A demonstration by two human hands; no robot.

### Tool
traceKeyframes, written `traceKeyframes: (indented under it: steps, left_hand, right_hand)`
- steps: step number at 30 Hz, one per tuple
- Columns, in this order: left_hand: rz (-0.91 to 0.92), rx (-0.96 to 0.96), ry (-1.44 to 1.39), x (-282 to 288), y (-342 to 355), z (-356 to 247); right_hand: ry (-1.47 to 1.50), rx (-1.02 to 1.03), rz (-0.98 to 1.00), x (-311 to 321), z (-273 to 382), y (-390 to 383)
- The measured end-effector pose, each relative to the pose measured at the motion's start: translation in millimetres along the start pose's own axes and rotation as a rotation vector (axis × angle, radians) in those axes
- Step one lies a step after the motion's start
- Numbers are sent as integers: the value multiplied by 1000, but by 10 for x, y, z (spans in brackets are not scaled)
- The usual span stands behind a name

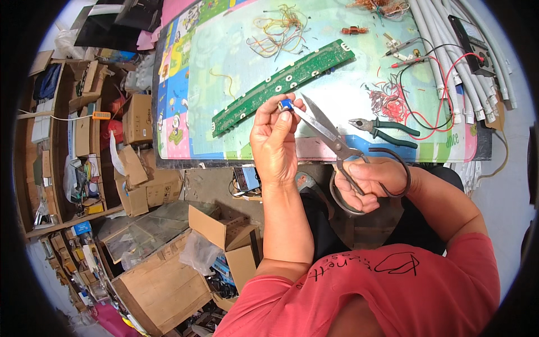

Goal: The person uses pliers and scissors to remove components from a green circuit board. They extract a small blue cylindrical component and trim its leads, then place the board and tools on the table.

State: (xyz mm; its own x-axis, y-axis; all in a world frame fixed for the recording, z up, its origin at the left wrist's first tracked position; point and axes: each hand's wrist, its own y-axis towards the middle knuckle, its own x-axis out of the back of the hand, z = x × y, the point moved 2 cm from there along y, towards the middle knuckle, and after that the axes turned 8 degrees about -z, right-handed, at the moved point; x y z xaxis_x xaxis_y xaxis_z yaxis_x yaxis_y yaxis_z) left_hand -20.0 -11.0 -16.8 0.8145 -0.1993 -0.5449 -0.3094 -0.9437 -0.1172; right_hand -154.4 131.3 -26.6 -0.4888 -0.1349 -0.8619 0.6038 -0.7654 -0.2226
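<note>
Over the front edge of the table, my left hand (275,135) pinches a small blue component (287,105) between thumb and fingertips. In my right hand (373,182) are large dark-handled scissors (337,147), my fingers wrapped through the handle loops. The blades stand apart and point up toward my left fingertips. The lower blade's tip comes right beside the blue component; whether it touches cannot be made out. Just beyond my left hand, a long green circuit board (264,96) lies slantwise on the table. To the right of the blades rest pliers (384,129) with dark green handles.
Cut red and white wire pieces (388,102) lie near the pliers. A meter (473,44) with red and black leads is at right, by white tubes (443,67). Tangled wires (281,31) and a copper coil (353,30) sit farther back. Cardboard boxes (151,188) stand left below.
</note>
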Motion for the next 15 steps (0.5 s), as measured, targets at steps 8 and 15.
traceKeyframes:
  steps: [8,15]
  left_hand:
    - [-42,-61,55,-69,-26,13]
    - [-70,-160,161,-109,-45,-2]
  right_hand:
    - [60,-36,27,19,-25,6]
    - [63,-52,53,17,-31,-5]
